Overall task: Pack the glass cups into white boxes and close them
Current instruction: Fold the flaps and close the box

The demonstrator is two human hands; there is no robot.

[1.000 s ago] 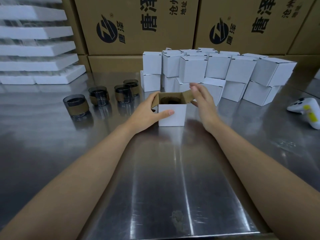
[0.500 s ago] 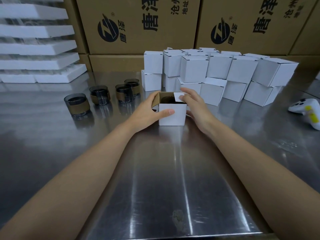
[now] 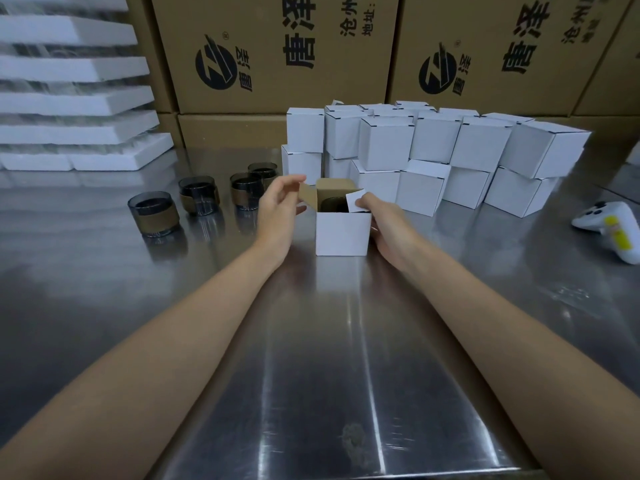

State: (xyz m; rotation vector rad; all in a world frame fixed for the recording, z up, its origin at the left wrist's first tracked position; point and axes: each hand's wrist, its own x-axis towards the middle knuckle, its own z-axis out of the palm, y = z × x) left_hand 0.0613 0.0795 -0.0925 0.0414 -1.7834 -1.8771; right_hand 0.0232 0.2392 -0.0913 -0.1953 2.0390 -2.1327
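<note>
Thumb and fingertips of my right grip [image 3: 388, 223] pinch the white right flap [image 3: 355, 201] of the open white box [image 3: 341, 233], bending it inward over the mouth. Inside, a dark glass cup [image 3: 331, 204] sits low, only its rim showing. My left grip [image 3: 277, 209] hangs loosely open and holds nothing, with fingers above and thumb below the left flap [image 3: 307, 195]; whether skin meets card there I cannot tell.

That flap splays out and up toward my left grip, brown side showing, just to the right of its fingertips, so the left is plainly the nearer one to fold it across the cup. The lid flap [image 3: 336, 187] stands upright on the far wall, its hinge running left to right, and looks set to come down toward me last.

The box stands mid-tabletop, toward the far edge. Four loose cups [image 3: 154, 213] wait toward the far-left corner, well apart from the box. Closed white boxes [image 3: 433, 150] are stacked two high along the far edge, with brown cartons [image 3: 277, 53] behind and foam trays [image 3: 76, 98] piled at the far left. A white controller [image 3: 609, 226] lies at the right edge.
</note>
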